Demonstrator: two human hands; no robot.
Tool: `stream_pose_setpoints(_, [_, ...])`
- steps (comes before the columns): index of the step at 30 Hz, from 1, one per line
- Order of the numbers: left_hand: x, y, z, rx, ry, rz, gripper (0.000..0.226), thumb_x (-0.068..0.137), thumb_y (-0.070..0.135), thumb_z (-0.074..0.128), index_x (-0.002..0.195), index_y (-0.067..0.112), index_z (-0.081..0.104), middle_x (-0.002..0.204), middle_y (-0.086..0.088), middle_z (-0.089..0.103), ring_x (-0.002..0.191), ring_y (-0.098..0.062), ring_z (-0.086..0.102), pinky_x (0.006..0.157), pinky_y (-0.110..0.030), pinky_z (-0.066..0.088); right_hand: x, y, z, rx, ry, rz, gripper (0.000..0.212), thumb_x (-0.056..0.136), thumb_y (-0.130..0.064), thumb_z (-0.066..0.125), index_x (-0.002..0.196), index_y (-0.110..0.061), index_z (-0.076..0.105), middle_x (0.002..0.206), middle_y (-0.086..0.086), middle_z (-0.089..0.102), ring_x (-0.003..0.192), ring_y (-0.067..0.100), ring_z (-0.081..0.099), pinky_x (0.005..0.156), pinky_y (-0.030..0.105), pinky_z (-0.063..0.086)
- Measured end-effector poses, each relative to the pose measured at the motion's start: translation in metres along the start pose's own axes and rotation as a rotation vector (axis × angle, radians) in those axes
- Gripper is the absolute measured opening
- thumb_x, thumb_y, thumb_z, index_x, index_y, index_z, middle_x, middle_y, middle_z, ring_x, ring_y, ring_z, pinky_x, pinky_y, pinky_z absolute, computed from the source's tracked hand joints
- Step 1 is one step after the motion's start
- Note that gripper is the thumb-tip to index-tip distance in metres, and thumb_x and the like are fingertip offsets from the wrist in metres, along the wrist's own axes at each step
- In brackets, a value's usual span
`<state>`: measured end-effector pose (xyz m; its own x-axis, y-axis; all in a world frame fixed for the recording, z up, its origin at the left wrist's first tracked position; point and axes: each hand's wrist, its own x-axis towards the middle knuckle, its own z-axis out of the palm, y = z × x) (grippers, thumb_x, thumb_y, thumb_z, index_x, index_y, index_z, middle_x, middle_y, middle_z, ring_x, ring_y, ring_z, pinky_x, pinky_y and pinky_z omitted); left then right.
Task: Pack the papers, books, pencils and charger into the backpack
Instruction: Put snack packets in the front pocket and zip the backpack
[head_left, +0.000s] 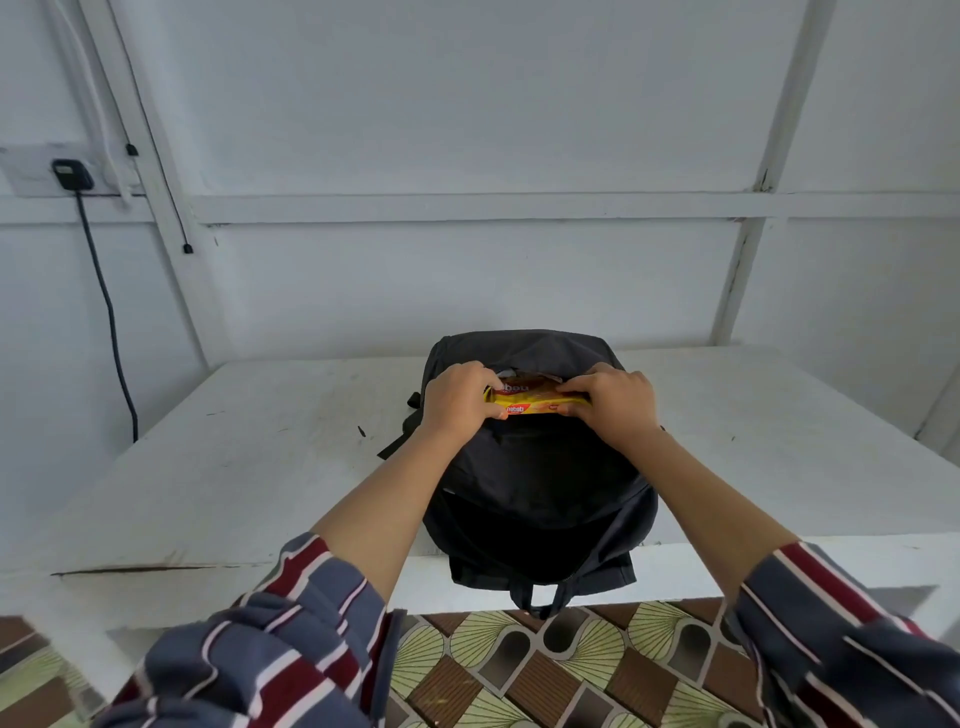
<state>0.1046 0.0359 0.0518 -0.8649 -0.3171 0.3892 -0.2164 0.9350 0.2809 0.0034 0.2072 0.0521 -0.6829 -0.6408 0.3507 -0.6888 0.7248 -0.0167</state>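
Both ends of the yellow snack packet (540, 401) are pinched by the left hand (460, 397) and right hand (613, 408), its long axis lying crosswise along the pocket mouth of the backpack (540, 483) on the table (260, 457).

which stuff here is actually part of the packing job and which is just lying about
In the job:
black fabric backpack on the white table
yellow snack packet with red label, gripped by left hand and right hand at the backpack's open pocket

Just about:
black plug in the wall socket, with its dark cable
patterned floor tiles
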Motion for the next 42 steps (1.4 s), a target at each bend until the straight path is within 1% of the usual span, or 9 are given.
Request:
stream_pose_setpoints(12, [0.013, 0.001, 0.01, 0.09, 0.063, 0.038, 0.026, 0.08, 0.04, 0.069, 0.091, 0.017, 0.071, 0.105, 0.001, 0.067, 0.093, -0.016, 0.062, 0.071, -0.023, 0.04, 0.009, 0.002, 0.011, 0.036, 0.078, 0.028, 0.031, 0.087, -0.042, 0.058, 0.116, -0.033, 0.063, 0.113, 0.0, 0.055, 0.099, 0.019, 0.055, 0.091, 0.028, 0.033])
stream_pose_setpoints(17, [0.008, -0.008, 0.015, -0.008, 0.069, 0.2, 0.029, 0.076, 0.027, 0.076, 0.074, 0.016, 0.049, 0.124, -0.002, 0.047, 0.107, -0.019, 0.052, 0.083, -0.026, 0.042, 0.007, 0.018, 0.014, 0.315, 0.078, -0.038, 0.014, 0.076, -0.029, 0.074, 0.09, -0.025, 0.073, 0.118, 0.003, 0.056, 0.105, 0.02, 0.056, 0.086, 0.024, 0.033])
stream_pose_setpoints(22, [0.007, -0.007, 0.014, -0.084, 0.044, 0.36, 0.04, 0.077, 0.011, 0.073, 0.111, 0.019, 0.054, 0.134, 0.0, 0.042, 0.113, -0.02, 0.053, 0.08, -0.021, 0.041, 0.003, 0.022, 0.012, 0.831, 0.199, 0.022, 0.033, 0.073, 0.004, 0.07, 0.062, -0.025, 0.062, 0.11, 0.002, 0.053, 0.111, 0.021, 0.053, 0.094, 0.034, 0.044])
stream_pose_setpoints(24, [0.006, -0.006, 0.013, -0.08, -0.001, 0.373, 0.071, 0.079, 0.011, 0.071, 0.14, 0.026, 0.038, 0.133, 0.0, 0.049, 0.115, -0.019, 0.052, 0.087, -0.027, 0.044, 0.001, 0.022, 0.01, 0.941, 0.247, 0.027, 0.034, 0.075, 0.012, 0.065, 0.071, -0.022, 0.062, 0.109, 0.004, 0.056, 0.11, 0.021, 0.054, 0.097, 0.034, 0.046])
stream_pose_setpoints(27, [0.007, -0.005, 0.012, -0.037, -0.058, 0.353, 0.083, 0.082, 0.012, 0.069, 0.148, 0.028, 0.02, 0.123, -0.001, 0.061, 0.113, -0.018, 0.052, 0.092, -0.031, 0.043, 0.003, 0.02, 0.01, 0.829, 0.226, 0.011, 0.042, 0.078, 0.012, 0.057, 0.109, -0.016, 0.063, 0.11, 0.002, 0.064, 0.102, 0.012, 0.059, 0.094, 0.024, 0.047])
stream_pose_setpoints(30, [0.012, -0.007, 0.012, 0.002, -0.103, 0.337, 0.069, 0.084, 0.016, 0.067, 0.143, 0.025, 0.033, 0.119, -0.001, 0.064, 0.11, -0.017, 0.053, 0.092, -0.03, 0.04, 0.003, 0.023, 0.009, 0.604, 0.148, 0.011, 0.04, 0.083, 0.004, 0.052, 0.114, -0.015, 0.066, 0.092, -0.011, 0.064, 0.065, -0.004, 0.057, 0.072, 0.006, 0.044])
stream_pose_setpoints(33, [0.014, -0.01, 0.016, -0.044, -0.123, 0.286, 0.054, 0.082, 0.018, 0.069, 0.133, 0.022, 0.051, 0.114, 0.0, 0.066, 0.108, -0.016, 0.056, 0.094, -0.031, 0.042, 0.003, 0.03, 0.011, 0.489, 0.067, -0.019, 0.034, 0.088, -0.004, 0.052, 0.111, -0.022, 0.069, 0.069, -0.013, 0.065, 0.046, 0.005, 0.047, 0.056, 0.01, 0.036])
stream_pose_setpoints(37, [0.017, -0.009, 0.017, -0.058, -0.134, 0.241, 0.042, 0.08, 0.021, 0.072, 0.121, 0.021, 0.062, 0.109, 0.001, 0.065, 0.104, -0.016, 0.056, 0.087, -0.029, 0.043, 0.005, 0.039, 0.01, 0.59, -0.027, -0.042, 0.03, 0.088, -0.008, 0.057, 0.113, -0.021, 0.068, 0.107, -0.006, 0.069, 0.066, -0.002, 0.056, 0.069, 0.004, 0.039])
stream_pose_setpoints(42, [0.016, 0.0, 0.012, -0.082, -0.136, 0.214, 0.044, 0.075, 0.035, 0.075, 0.116, 0.02, 0.065, 0.114, 0.002, 0.055, 0.107, -0.014, 0.048, 0.089, -0.03, 0.042, 0.002, 0.061, -0.005, 1.016, -0.115, 0.007, 0.046, 0.077, 0.007, 0.068, 0.117, -0.014, 0.063, 0.116, 0.004, 0.063, 0.109, 0.014, 0.058, 0.09, 0.012, 0.043])
